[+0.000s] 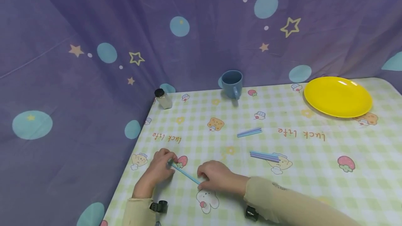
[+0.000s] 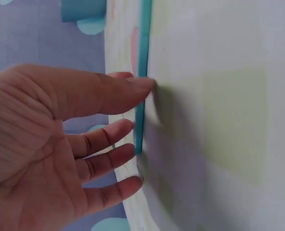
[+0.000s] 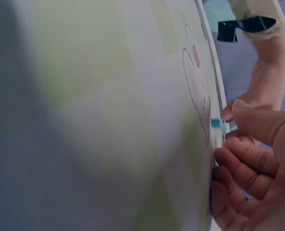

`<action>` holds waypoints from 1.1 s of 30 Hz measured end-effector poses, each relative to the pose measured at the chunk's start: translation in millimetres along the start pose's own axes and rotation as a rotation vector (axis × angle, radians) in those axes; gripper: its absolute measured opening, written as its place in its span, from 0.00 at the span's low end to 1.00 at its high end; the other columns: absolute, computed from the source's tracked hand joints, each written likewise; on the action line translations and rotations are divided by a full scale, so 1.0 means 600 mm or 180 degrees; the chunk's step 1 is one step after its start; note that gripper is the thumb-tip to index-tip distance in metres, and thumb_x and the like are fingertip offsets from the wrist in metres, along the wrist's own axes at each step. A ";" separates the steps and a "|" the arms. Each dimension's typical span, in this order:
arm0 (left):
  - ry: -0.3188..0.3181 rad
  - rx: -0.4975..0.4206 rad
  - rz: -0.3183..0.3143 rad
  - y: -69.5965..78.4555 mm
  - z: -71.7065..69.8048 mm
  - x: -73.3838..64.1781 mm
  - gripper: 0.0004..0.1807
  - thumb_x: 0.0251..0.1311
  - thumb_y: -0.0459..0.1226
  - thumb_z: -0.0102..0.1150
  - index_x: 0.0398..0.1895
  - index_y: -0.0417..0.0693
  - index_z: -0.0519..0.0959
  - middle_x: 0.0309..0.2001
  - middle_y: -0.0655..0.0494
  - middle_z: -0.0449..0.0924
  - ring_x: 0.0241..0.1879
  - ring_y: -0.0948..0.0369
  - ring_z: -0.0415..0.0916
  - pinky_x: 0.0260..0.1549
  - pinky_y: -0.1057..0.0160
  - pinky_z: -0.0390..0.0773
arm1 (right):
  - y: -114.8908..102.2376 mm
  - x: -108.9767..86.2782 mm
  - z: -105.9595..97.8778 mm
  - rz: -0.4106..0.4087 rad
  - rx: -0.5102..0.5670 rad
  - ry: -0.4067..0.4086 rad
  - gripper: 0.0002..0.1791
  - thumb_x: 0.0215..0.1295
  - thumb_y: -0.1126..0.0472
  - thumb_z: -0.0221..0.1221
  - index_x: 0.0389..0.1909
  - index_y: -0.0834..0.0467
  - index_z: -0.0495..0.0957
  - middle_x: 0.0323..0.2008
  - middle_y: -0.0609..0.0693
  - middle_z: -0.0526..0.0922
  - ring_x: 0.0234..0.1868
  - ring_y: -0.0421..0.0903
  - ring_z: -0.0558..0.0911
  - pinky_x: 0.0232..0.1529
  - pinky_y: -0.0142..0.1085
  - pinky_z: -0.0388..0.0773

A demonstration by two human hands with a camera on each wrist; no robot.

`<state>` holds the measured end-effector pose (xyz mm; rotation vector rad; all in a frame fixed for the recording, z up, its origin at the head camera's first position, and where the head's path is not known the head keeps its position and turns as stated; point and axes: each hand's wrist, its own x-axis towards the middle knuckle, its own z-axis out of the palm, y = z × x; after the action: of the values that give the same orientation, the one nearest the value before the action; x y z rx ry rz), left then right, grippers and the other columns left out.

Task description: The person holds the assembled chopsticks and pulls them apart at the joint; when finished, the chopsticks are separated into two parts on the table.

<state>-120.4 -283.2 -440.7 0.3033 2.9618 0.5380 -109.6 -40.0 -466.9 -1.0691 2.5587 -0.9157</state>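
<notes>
A thin light-blue stick (image 1: pixel 187 175) slants just over the patterned tablecloth between both hands. My left hand (image 1: pixel 161 167) pinches its far-left end; the left wrist view shows thumb and index finger on the stick (image 2: pixel 143 53), the other fingers loosely bent beside it. At the opposite end, my right hand (image 1: pixel 216 176) holds the stick between thumb and forefinger, its remaining fingers curled. From the right wrist, only a short teal piece of the stick (image 3: pixel 216 123) shows by the fingertips. To the right lie two small bundles of blue and purple sticks, one farther back (image 1: pixel 249 132) and one nearer (image 1: pixel 265 156).
At the back edge stands a blue mug (image 1: pixel 232 85). A small jar with a black lid (image 1: pixel 163 99) is at the back left, and a yellow plate (image 1: pixel 337 97) lies at the back right. Purple curtain (image 1: pixel 201 55) hangs behind and left of the table.
</notes>
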 end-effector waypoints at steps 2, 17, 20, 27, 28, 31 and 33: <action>-0.0021 0.0008 -0.0035 -0.003 0.002 0.001 0.16 0.43 0.26 0.73 0.29 0.53 0.77 0.46 0.49 0.68 0.50 0.47 0.64 0.50 0.47 0.67 | -0.008 0.005 0.008 0.0088 -0.0137 -0.0027 0.14 0.52 0.48 0.72 0.30 0.51 0.80 0.22 0.37 0.70 0.26 0.36 0.67 0.30 0.30 0.67; 0.0022 0.0153 0.0127 0.004 0.008 0.003 0.17 0.43 0.31 0.76 0.20 0.55 0.74 0.40 0.52 0.64 0.43 0.50 0.62 0.41 0.53 0.66 | -0.010 0.009 0.005 0.0453 -0.0233 0.0279 0.11 0.55 0.63 0.65 0.19 0.50 0.74 0.17 0.38 0.71 0.21 0.37 0.68 0.27 0.31 0.67; -0.0040 0.0020 0.0180 0.015 0.005 0.002 0.16 0.45 0.32 0.75 0.21 0.54 0.74 0.40 0.54 0.66 0.44 0.51 0.63 0.43 0.52 0.66 | 0.001 0.001 -0.011 0.0491 -0.0077 0.0399 0.11 0.56 0.64 0.64 0.19 0.51 0.75 0.17 0.38 0.72 0.21 0.37 0.69 0.28 0.32 0.69; -0.0204 -0.0456 0.0434 0.051 0.005 0.013 0.11 0.55 0.32 0.69 0.27 0.52 0.75 0.30 0.63 0.75 0.32 0.63 0.71 0.36 0.60 0.72 | 0.046 -0.029 -0.051 0.0453 -0.0018 0.0724 0.11 0.57 0.64 0.66 0.22 0.50 0.75 0.20 0.38 0.74 0.23 0.37 0.70 0.32 0.36 0.70; -0.0234 -0.0535 0.0462 0.058 0.006 0.016 0.10 0.56 0.32 0.68 0.27 0.52 0.75 0.28 0.63 0.75 0.29 0.64 0.71 0.33 0.62 0.73 | 0.052 -0.034 -0.058 0.0452 -0.0006 0.0770 0.11 0.57 0.65 0.66 0.22 0.50 0.75 0.19 0.38 0.73 0.23 0.37 0.70 0.32 0.35 0.69; -0.0293 -0.0713 0.0589 0.078 0.012 0.025 0.07 0.60 0.33 0.65 0.30 0.51 0.76 0.27 0.64 0.76 0.25 0.67 0.70 0.29 0.65 0.73 | 0.066 -0.051 -0.081 0.0399 0.0023 0.0889 0.12 0.56 0.66 0.67 0.21 0.51 0.75 0.19 0.38 0.72 0.22 0.37 0.69 0.29 0.33 0.68; -0.0309 -0.0857 0.0700 0.092 0.019 0.033 0.05 0.61 0.33 0.65 0.31 0.50 0.77 0.27 0.64 0.78 0.27 0.68 0.72 0.30 0.65 0.74 | 0.075 -0.065 -0.097 0.0403 0.0021 0.0948 0.12 0.55 0.66 0.68 0.22 0.51 0.75 0.19 0.37 0.72 0.22 0.37 0.69 0.29 0.33 0.68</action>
<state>-128.5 -224.5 -433.0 0.6100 2.7338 0.9086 -131.7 38.5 -451.1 -0.8092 2.8189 -1.1225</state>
